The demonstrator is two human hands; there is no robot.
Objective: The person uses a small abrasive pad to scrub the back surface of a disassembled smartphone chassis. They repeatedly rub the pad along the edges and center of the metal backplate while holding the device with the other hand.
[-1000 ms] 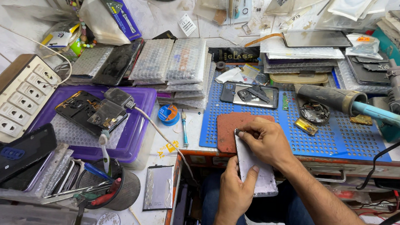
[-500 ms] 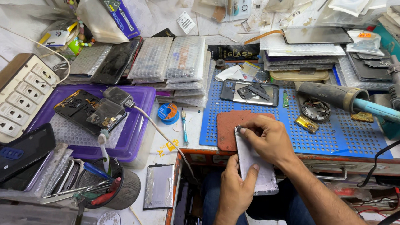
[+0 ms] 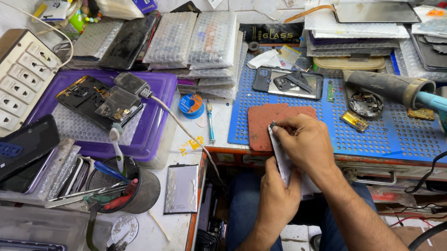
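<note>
My left hand (image 3: 277, 194) grips the lower end of a thin white phone panel (image 3: 283, 158) from beneath, at the bench's front edge. My right hand (image 3: 302, 142) closes over the panel's upper end, fingertips pinched at its top corner. The panel's top rests against a reddish-brown pad (image 3: 266, 121) on the blue perforated mat (image 3: 393, 134). An opened phone body (image 3: 289, 83) lies further back on the mat.
A hot-air handle (image 3: 391, 86) lies at the right of the mat. A purple tray (image 3: 148, 130) holds an opened phone and a plugged cable. A switch board (image 3: 8, 87) sits far left; a tool cup (image 3: 141, 191) and battery (image 3: 182, 188) lie near. Bubble-wrapped packs (image 3: 198, 38) are stacked behind.
Both hands stay on the white panel; my right hand's fingers have shifted slightly at its top corner. The view has edged a little closer.
</note>
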